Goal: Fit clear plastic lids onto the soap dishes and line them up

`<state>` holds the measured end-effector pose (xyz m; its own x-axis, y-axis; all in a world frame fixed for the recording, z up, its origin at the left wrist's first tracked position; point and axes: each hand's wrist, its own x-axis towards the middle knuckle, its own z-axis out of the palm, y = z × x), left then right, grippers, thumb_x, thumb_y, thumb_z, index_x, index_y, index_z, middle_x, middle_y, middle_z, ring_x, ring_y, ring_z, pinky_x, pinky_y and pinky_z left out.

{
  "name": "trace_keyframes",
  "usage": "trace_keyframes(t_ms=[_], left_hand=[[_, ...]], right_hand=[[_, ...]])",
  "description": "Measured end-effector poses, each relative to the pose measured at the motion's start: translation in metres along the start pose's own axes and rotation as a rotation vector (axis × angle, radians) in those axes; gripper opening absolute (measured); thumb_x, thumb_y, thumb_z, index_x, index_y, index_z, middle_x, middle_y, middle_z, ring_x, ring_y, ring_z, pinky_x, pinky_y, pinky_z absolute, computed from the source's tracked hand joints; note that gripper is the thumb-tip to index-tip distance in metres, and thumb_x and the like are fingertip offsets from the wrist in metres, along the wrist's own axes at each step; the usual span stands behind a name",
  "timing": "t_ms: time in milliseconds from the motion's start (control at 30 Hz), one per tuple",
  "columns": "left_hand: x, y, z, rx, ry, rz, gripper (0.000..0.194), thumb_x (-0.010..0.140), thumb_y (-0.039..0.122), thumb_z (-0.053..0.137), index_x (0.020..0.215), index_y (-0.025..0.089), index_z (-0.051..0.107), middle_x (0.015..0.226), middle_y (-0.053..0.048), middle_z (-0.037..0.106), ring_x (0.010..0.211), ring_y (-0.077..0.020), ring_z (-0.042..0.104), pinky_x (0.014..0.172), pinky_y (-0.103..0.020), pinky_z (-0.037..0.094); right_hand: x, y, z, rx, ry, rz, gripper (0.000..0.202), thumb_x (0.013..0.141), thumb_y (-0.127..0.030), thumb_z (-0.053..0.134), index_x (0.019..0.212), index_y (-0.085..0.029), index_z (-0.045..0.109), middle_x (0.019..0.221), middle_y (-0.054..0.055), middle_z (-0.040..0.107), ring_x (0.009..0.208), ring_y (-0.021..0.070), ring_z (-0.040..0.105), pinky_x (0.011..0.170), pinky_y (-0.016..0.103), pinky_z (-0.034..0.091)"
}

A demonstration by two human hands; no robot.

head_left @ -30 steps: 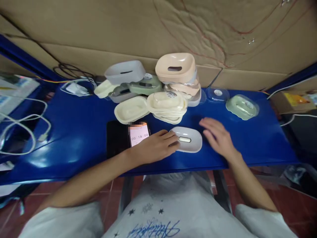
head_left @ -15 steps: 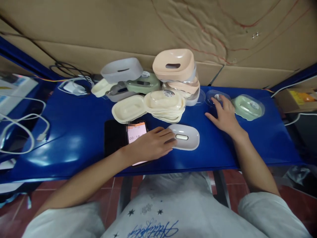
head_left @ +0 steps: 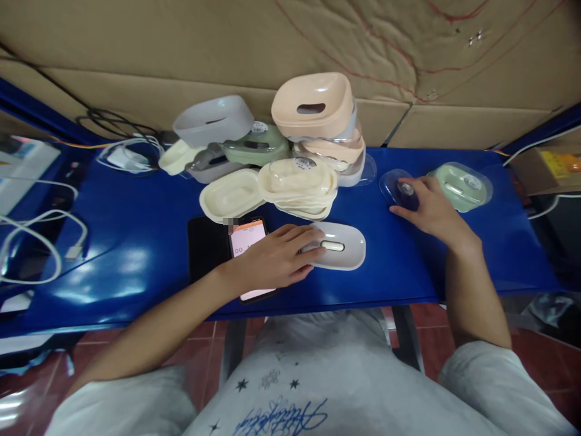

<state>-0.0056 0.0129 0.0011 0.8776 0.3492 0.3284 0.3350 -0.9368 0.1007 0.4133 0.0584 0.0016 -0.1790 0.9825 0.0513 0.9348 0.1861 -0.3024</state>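
A pale grey oval soap dish (head_left: 351,247) with a cream insert in its centre slot lies near the table's front edge. My left hand (head_left: 276,257) holds its left end, fingers reaching over the rim into the dish. Farther right, my right hand (head_left: 429,209) grips the right side of a clear plastic lid (head_left: 391,184) with a round sticker, thumb at its near edge and fingers on top. Just beyond that hand rests a green soap dish (head_left: 456,188) under a clear cover.
Stacked cream dishes (head_left: 297,181), a peach dish (head_left: 313,91), a grey dish (head_left: 213,121) and a green one (head_left: 258,145) crowd the table's back. A lit phone (head_left: 249,233) lies under my left forearm. White cables (head_left: 59,221) trail on the left; a cardboard wall (head_left: 204,42) stands behind.
My right hand has drawn slightly toward me and closed on the lid's right side, shifting the lid a little. My left hand stays at the grey dish. The view has tilted slightly.
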Motion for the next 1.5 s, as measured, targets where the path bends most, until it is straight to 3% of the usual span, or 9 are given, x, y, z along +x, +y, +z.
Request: trace_keyframes(t_ms=[100, 200, 333, 433, 633, 800, 1100, 1300, 1500], left_hand=[[0.0, -0.002, 0.0, -0.001, 0.026, -0.013, 0.036, 0.105, 0.023, 0.065, 0.14, 0.018, 0.058, 0.142, -0.016, 0.066, 0.121, -0.032, 0.069, 0.1, -0.049, 0.063], [-0.001, -0.002, 0.002, -0.012, 0.103, -0.002, 0.036, 0.106, 0.024, 0.067, 0.141, 0.02, 0.059, 0.145, -0.017, 0.065, 0.121, -0.0313, 0.07, 0.1, -0.049, 0.065], [-0.004, -0.002, 0.006, -0.105, 0.22, -0.011, 0.039, 0.108, 0.027, 0.067, 0.146, 0.025, 0.058, 0.148, -0.013, 0.066, 0.137, -0.0284, 0.066, 0.106, -0.045, 0.066], [-0.005, -0.002, 0.007, -0.183, 0.232, -0.019, 0.045, 0.107, 0.023, 0.069, 0.149, 0.029, 0.057, 0.152, -0.012, 0.066, 0.147, -0.0276, 0.061, 0.11, -0.046, 0.064], [-0.003, -0.004, 0.007, -0.18, 0.247, 0.023, 0.038, 0.103, 0.025, 0.075, 0.139, 0.023, 0.064, 0.142, -0.014, 0.07, 0.143, -0.028, 0.064, 0.114, -0.049, 0.063], [-0.002, -0.005, 0.006, -0.127, 0.226, 0.026, 0.028, 0.103, 0.023, 0.074, 0.13, 0.022, 0.065, 0.133, -0.012, 0.073, 0.133, -0.0261, 0.07, 0.11, -0.048, 0.066], [0.001, -0.003, 0.006, -0.067, 0.212, 0.047, 0.015, 0.104, 0.02, 0.071, 0.117, 0.02, 0.065, 0.13, -0.012, 0.073, 0.128, -0.0258, 0.07, 0.109, -0.047, 0.065], [0.001, -0.002, 0.005, -0.039, 0.213, 0.062, 0.017, 0.103, 0.016, 0.071, 0.119, 0.02, 0.066, 0.129, -0.011, 0.074, 0.127, -0.0254, 0.07, 0.11, -0.047, 0.065], [-0.001, 0.001, 0.007, -0.047, 0.171, 0.061, 0.026, 0.1, 0.013, 0.074, 0.123, 0.021, 0.067, 0.131, -0.012, 0.074, 0.132, -0.0268, 0.068, 0.114, -0.05, 0.062]], right_hand=[[-0.014, -0.013, -0.024, 0.103, -0.08, -0.179, 0.07, 0.095, -0.06, 0.074, 0.156, -0.029, 0.057, 0.146, 0.015, 0.062, 0.134, 0.039, 0.064, 0.12, 0.061, 0.052], [-0.03, -0.045, -0.036, 0.233, -0.137, -0.38, 0.068, 0.097, -0.052, 0.078, 0.158, -0.037, 0.054, 0.152, 0.01, 0.062, 0.137, 0.0351, 0.064, 0.119, 0.055, 0.055], [-0.045, -0.09, -0.015, 0.312, -0.173, -0.598, 0.06, 0.1, -0.043, 0.077, 0.157, -0.035, 0.057, 0.162, 0.01, 0.056, 0.15, 0.0336, 0.056, 0.122, 0.054, 0.055], [-0.05, -0.105, 0.007, 0.322, -0.123, -0.682, 0.06, 0.102, -0.039, 0.076, 0.158, -0.035, 0.057, 0.161, 0.01, 0.057, 0.155, 0.0328, 0.052, 0.124, 0.055, 0.054], [-0.048, -0.105, 0.021, 0.352, 0.067, -0.737, 0.054, 0.1, -0.034, 0.078, 0.151, -0.032, 0.062, 0.15, 0.009, 0.065, 0.144, 0.0312, 0.062, 0.126, 0.06, 0.052], [-0.045, -0.102, 0.03, 0.312, 0.047, -0.753, 0.041, 0.1, -0.039, 0.078, 0.139, -0.028, 0.067, 0.142, 0.011, 0.068, 0.142, 0.0314, 0.063, 0.119, 0.056, 0.058], [-0.046, -0.102, 0.038, 0.188, 0.077, -0.817, 0.044, 0.1, -0.046, 0.077, 0.138, -0.027, 0.064, 0.141, 0.011, 0.068, 0.14, 0.0323, 0.064, 0.116, 0.058, 0.06], [-0.054, -0.101, 0.044, 0.135, 0.144, -0.851, 0.048, 0.099, -0.042, 0.079, 0.141, -0.024, 0.063, 0.14, 0.014, 0.069, 0.141, 0.0336, 0.064, 0.121, 0.063, 0.056], [-0.063, -0.095, 0.054, 0.224, 0.157, -0.798, 0.062, 0.097, -0.034, 0.082, 0.153, -0.031, 0.058, 0.147, 0.011, 0.068, 0.149, 0.0329, 0.059, 0.127, 0.066, 0.048]])
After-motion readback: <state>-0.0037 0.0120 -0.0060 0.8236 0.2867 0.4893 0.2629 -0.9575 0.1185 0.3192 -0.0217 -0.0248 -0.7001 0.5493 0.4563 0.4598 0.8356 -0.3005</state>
